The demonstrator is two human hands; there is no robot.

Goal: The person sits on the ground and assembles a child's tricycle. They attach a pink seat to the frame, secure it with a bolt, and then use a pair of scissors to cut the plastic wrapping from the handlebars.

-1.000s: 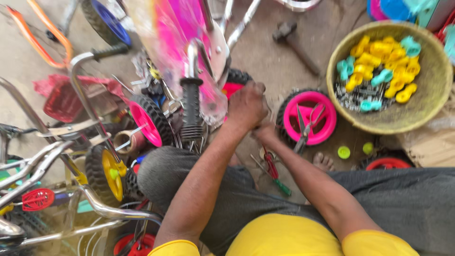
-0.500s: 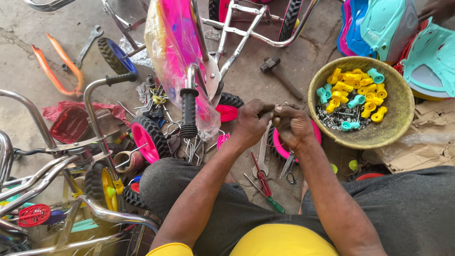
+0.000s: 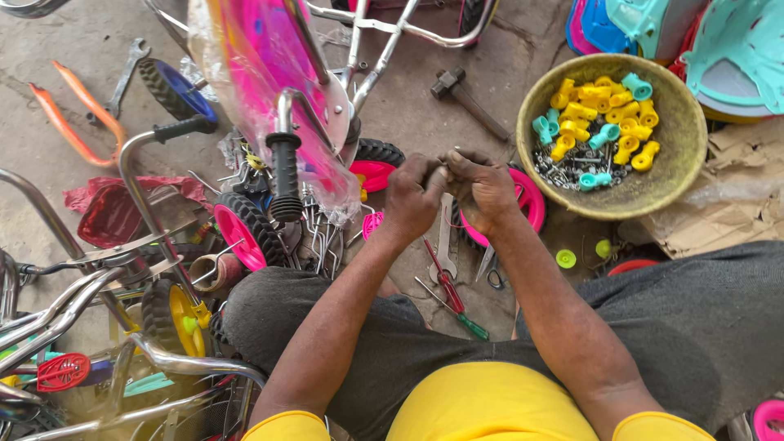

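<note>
Bare floor (image 3: 412,102) seems passable between bowl (image 3: 678,175) and handlebar grip (image 3: 286,175).

I'm looking down at a floor-level workshop for assembling children's bikes and tricycles. Bare concrete floor (image 3: 49,49), chrome frames (image 3: 73,286) stacked at the left, small plastic wheels (image 3: 241,233) scattered about. A hammer (image 3: 465,94), a wrench (image 3: 122,77) and screwdrivers (image 3: 449,290) lie loose, and a woven basket (image 3: 653,192) holds screws and coloured plastic fittings.

small part pinched between left hand (image 3: 412,196) and right hand (image 3: 483,189): hidden by fingers
pink plastic wheel (image 3: 523,204): half covered by right hand
</note>
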